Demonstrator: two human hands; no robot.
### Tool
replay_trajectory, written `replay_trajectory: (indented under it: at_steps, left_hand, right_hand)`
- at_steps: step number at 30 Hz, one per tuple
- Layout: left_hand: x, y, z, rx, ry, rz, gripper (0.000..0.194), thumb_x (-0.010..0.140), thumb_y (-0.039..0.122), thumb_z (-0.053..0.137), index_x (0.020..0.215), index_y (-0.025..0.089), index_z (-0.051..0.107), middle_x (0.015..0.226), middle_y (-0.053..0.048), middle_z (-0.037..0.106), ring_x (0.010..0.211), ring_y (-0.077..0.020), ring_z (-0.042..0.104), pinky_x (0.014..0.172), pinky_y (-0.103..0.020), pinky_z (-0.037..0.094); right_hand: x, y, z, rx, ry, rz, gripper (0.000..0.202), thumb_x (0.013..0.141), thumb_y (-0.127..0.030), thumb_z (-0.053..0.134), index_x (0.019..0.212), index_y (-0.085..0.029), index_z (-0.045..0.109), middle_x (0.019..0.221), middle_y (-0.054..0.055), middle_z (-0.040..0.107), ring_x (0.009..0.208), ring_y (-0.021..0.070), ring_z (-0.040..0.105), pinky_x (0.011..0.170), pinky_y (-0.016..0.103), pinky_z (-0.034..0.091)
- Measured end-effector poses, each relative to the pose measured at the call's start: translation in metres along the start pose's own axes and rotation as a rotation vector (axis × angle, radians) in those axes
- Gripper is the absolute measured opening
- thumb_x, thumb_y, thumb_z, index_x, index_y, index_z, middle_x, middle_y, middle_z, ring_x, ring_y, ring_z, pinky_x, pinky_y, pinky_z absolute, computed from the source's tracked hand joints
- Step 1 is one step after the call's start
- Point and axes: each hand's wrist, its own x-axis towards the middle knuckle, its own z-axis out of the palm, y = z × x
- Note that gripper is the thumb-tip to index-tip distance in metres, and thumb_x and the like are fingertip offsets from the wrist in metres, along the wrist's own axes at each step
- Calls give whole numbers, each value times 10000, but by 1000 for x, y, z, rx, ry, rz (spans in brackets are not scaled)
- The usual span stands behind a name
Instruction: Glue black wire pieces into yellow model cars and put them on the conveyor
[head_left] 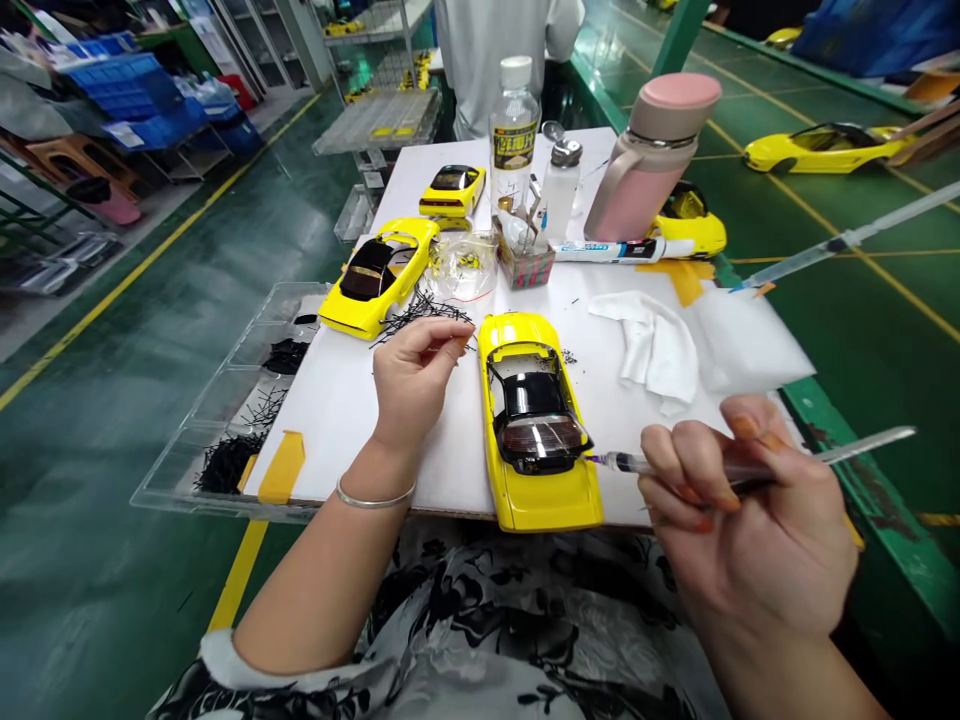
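Your R hand [757,510] grips a slim tool [626,462], tip by the yellow car body [547,503] btwn your hands, prob. for control; your L hand [412,385] pinches fingertips together, contents unclear, black strips [421,312] just beyond, prob. for quick reach.

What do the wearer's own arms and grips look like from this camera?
Both the left grip and right grip are bare hands, without gloves. A thin silver-coloured bangle rings the left wrist; none shows on the right. The left sleeve is floral in black, white and grey, with a plain pale cuff. No right sleeve shows.
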Motion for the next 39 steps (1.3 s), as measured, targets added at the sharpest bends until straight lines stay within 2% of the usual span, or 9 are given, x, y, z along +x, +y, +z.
replay_trajectory:
  at_steps: [8, 16, 21, 27, 29, 32, 35, 39]
  left_hand:
    - [0, 1, 0, 20, 7, -11, 120, 812, 156, 733, 872, 213, 820, 900, -33, 791, 758, -137, 704, 665, -236, 569]
    - [0, 2, 0, 10, 4, 0, 144, 812, 127, 733, 874, 223, 820, 873, -14, 783, 716, -117, 688, 650, -224, 560]
    - [0, 2, 0, 3, 4, -5, 159, 812, 109, 732, 872, 226, 820, 866, -7, 783, 718, -109, 686, 648, -214, 551]
    - [-1, 1, -1, 59, 6, -13, 132, 827, 144, 742, 895, 226, 819, 886, -19, 784, 743, -125, 691, 668, -235, 557]
    - [-1, 1, -2, 67, 6, -14, 121, 828, 152, 750, 896, 225, 819, 886, -19, 783, 740, -124, 689, 673, -236, 558]
    - [-1, 1, -2, 68, 4, -20, 113, 828, 158, 763, 894, 229, 820, 893, -18, 779, 726, -112, 679, 667, -223, 554]
    - [-2, -1, -3, 93, 0, -32, 101, 833, 179, 770, 897, 233, 824, 899, -20, 775, 719, -111, 674, 662, -224, 554]
    - [-3, -3, -3, 117, 17, -48, 80, 826, 210, 777, 885, 237, 824, 905, -22, 771, 749, -126, 676, 673, -240, 563]
  right_hand:
    - [1, 3, -1, -6, 18, 32, 79, 898, -278, 567, 822, -258, 563, 523, -53, 200, 530, 125, 179, 385, 154, 141]
    - [3, -1, -1, -47, -31, 44, 111, 917, -280, 535, 820, -265, 587, 517, -48, 214, 527, 132, 193, 382, 160, 159]
    - [4, 0, 1, -86, -128, 24, 118, 930, -305, 549, 839, -263, 611, 506, -50, 253, 510, 123, 227, 390, 161, 182]
    - [12, -12, 0, -236, -344, 61, 194, 956, -354, 564, 833, -237, 658, 501, -49, 305, 482, 100, 275, 442, 201, 236]
    - [19, -18, -2, -223, -321, 17, 189, 941, -345, 578, 817, -232, 665, 496, -47, 297, 481, 103, 272, 424, 194, 224]
    - [32, -22, -6, -111, -199, -55, 157, 900, -319, 596, 771, -236, 630, 502, -46, 271, 490, 113, 236, 383, 164, 196]
    - [44, -17, -11, -14, -116, -65, 167, 864, -336, 629, 736, -244, 574, 500, -56, 227, 507, 119, 183, 361, 134, 184]
    - [51, -6, -17, 47, -102, -43, 166, 843, -340, 632, 731, -245, 554, 489, -63, 227, 513, 121, 169, 350, 117, 209]
